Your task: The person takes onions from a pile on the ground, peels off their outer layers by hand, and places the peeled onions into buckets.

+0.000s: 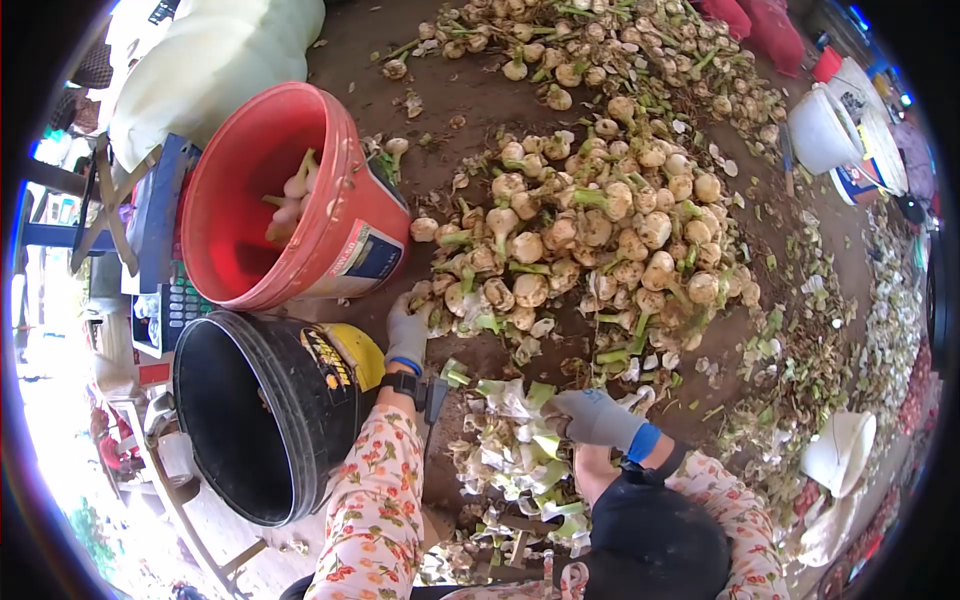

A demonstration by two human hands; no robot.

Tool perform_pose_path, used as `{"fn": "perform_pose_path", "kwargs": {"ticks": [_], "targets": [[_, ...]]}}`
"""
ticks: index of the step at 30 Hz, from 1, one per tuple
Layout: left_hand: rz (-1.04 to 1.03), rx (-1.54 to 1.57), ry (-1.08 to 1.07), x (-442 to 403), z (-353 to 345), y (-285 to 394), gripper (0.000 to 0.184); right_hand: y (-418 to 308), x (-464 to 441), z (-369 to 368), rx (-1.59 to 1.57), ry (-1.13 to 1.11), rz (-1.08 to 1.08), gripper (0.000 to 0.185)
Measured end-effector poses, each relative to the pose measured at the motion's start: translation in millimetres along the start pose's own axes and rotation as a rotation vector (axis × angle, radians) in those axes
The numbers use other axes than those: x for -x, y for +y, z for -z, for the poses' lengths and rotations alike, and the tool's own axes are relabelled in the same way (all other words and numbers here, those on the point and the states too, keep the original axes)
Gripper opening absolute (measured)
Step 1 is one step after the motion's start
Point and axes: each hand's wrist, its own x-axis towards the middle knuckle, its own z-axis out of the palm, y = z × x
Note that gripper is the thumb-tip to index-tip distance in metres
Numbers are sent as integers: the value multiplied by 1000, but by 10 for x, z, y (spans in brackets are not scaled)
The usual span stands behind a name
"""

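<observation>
My left hand (407,332), in a grey glove, reaches to the near left edge of a large heap of garlic bulbs (595,230). Its fingers are bent around a bulb there, which they partly hide. The bulbs are dirty, with short green stems. My right hand (597,417), gloved in grey with a blue cuff, is closed above a pile of peeled skins and cut stalks (510,440) in front of me. Whatever lies inside its fingers is hidden.
Left of the heap, a red bucket (345,150) holds a few trimmed bulbs (292,200). Nearer me leans a black bucket (285,480). More garlic (640,50) lies at the back. White buckets (822,130) stand at right, beyond scattered husks (800,360).
</observation>
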Motion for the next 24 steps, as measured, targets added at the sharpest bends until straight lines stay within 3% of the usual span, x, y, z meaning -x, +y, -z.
{"fn": "perform_pose_path", "kwargs": {"ticks": [2, 4, 6, 8, 11, 12, 14, 15, 17, 19, 21, 23, 24], "targets": [[3, -187, 34, 308, 86, 176, 21, -71, -88, 9, 3, 106, -10, 35], [81, -45, 63, 779, 43, 523, 18, -78, -184, -59, 2, 333, 78, 42], [-256, -206, 19, 1199, -28, 756, 17, -395, -139, 145, 97, 424, 54, 46], [-146, -46, -170, 1625, -116, 1229, 22, -490, -157, 225, 205, 522, 79, 46], [79, 455, -312, 1900, -176, 1470, 47, -339, -114, 207, 67, 596, 200, 39], [-59, 330, -293, 1920, -156, 1451, 56, -350, -81, 235, -274, 591, 118, 28], [-343, 80, -246, 1887, -119, 1378, 76, -356, 42, 378, -822, 416, -9, 26], [-278, 184, -293, 1909, -157, 1284, 81, -381, 94, 427, -1095, 314, -73, 26], [-154, 384, -384, 1929, -214, 1071, 90, -283, 53, 352, -1073, 377, 110, 28], [-203, 363, -354, 1932, -212, 1097, 88, -273, 34, 334, -1008, 475, 280, 30], [-253, 317, -337, 1954, -228, 1152, 87, -282, 33, 325, -888, 481, 277, 32], [-199, 352, -310, 1976, -238, 1208, 83, -333, 115, 389, -832, 376, 126, 31], [-170, 368, -294, 1988, -239, 1220, 80, -336, 134, 412, -767, 397, 164, 27]]}}
